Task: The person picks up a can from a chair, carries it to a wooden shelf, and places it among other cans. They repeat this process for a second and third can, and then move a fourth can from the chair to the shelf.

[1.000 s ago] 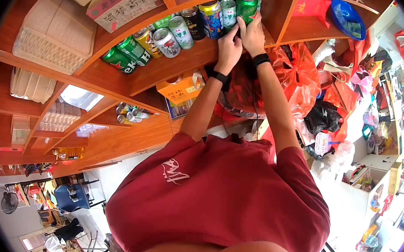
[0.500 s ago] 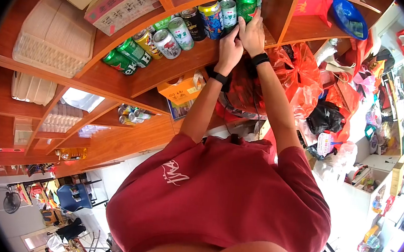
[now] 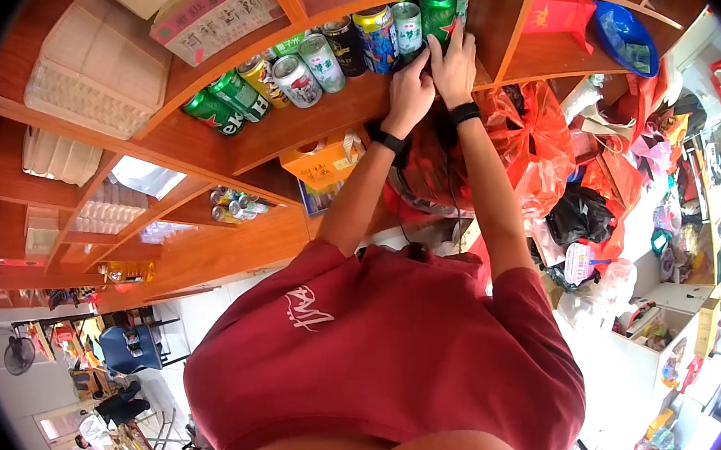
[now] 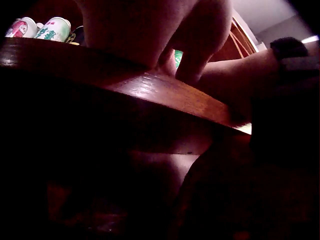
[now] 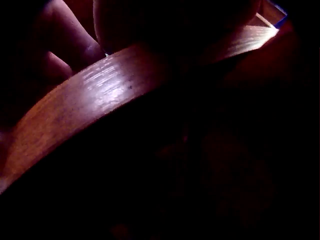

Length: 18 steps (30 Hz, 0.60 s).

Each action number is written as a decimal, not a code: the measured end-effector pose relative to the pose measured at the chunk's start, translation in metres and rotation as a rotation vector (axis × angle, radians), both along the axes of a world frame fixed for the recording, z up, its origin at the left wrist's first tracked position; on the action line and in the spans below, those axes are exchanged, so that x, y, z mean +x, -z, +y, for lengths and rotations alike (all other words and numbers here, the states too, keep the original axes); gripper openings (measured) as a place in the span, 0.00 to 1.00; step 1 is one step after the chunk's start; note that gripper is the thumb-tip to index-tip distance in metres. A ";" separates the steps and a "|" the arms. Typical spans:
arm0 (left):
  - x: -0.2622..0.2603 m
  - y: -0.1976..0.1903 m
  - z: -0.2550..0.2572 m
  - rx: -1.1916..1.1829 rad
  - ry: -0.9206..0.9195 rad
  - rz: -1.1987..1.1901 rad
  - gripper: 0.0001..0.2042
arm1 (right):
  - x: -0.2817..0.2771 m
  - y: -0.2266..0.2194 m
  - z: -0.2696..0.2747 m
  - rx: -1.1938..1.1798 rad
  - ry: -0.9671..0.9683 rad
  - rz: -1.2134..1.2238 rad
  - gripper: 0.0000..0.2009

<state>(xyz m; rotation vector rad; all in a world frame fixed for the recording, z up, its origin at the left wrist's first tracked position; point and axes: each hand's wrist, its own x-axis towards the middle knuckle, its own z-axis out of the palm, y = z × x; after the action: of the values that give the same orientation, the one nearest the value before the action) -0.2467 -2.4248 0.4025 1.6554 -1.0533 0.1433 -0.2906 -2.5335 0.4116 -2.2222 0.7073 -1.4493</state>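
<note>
Both hands reach to the upper wooden shelf in the head view. My right hand (image 3: 454,71) is at a green beer can (image 3: 438,14) with a red star, its thumb and fingers about the can's lower part. Close beside it, my left hand (image 3: 411,95) has its thumb near the right thumb, below a white-and-green can (image 3: 406,30); I cannot tell how its other fingers lie. To the left stand a yellow-and-blue can (image 3: 377,37) and a black can (image 3: 341,48). In the left wrist view, the left hand (image 4: 135,30) hangs over the shelf edge.
Further left are a white can (image 3: 297,82), a yellow can (image 3: 262,79) and green cans (image 3: 215,113). A shelf divider (image 3: 514,36) stands right of the hands, with a blue basin (image 3: 626,38) beyond. Red plastic bags (image 3: 524,145) hang below the shelf.
The hands stay at the same cans, with only slight finger movement. The whole head view has shifted a little, so the cans sit slightly lower in it.
</note>
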 end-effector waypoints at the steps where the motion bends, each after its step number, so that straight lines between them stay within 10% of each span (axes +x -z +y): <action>1: -0.001 0.000 0.000 0.010 0.004 0.007 0.26 | 0.001 0.001 0.000 -0.010 -0.002 -0.005 0.36; 18: 0.004 0.008 0.013 0.004 0.117 0.089 0.08 | -0.005 0.022 0.004 0.212 -0.184 -0.339 0.28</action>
<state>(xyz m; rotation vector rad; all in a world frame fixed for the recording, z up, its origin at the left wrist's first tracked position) -0.2423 -2.4118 0.3940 1.5850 -1.0804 -0.0090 -0.2959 -2.5295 0.3899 -1.7736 0.5027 -1.5276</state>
